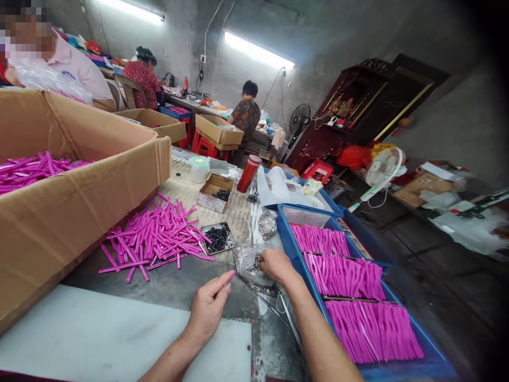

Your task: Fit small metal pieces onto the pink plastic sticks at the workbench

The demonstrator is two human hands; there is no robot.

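Note:
My left hand (209, 305) is closed in a pinch around a slim magenta plastic piece (233, 275), whose tip shows past the fingers. My right hand (277, 266) reaches into a clear plastic bag (247, 259) of small metal parts. Its fingertips are bent together among the parts, and what they pinch is hidden. Left of the bag sits a small tray (218, 237) of black pieces. Beyond that tray, a loose pile of magenta plastic sticks (153, 233) covers part of the table. Another bag of silvery parts (268, 225) lies just past my right hand.
On the left stands a large cardboard box (87, 212) with more magenta sticks. A blue crate (318, 313) holds rows of magenta pieces on the right. A small carton (207, 200) and a red flask (249, 173) stand farther back. Several people sit beyond the table.

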